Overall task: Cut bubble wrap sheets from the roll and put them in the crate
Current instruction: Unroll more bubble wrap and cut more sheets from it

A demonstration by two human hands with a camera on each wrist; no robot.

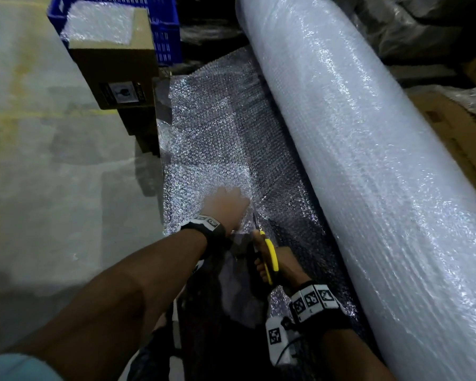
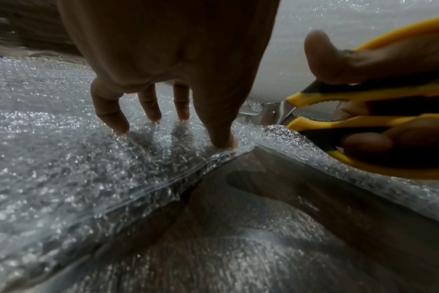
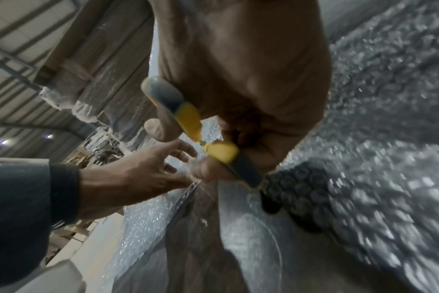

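Observation:
A big bubble wrap roll (image 1: 355, 147) lies diagonally on the right. Its unrolled sheet (image 1: 217, 127) is spread over the floor beside it. My left hand (image 1: 231, 193) presses flat on the sheet (image 2: 50, 158) with spread, straight fingers (image 2: 221, 138), just left of the cut line. My right hand (image 1: 270, 265) grips yellow-handled scissors (image 1: 271, 254), their blades pointing into the sheet next to the left hand. The left wrist view shows the scissors (image 2: 351, 95) with handles partly apart. A blue crate (image 1: 166, 31) stands at the far top left.
Stacked cardboard boxes (image 1: 116, 72) stand left of the sheet in front of the crate, with a cut piece of bubble wrap (image 1: 99, 23) lying on top. More cartons (image 1: 456, 138) sit behind the roll on the right. Bare concrete floor (image 1: 52, 160) stretches to the left.

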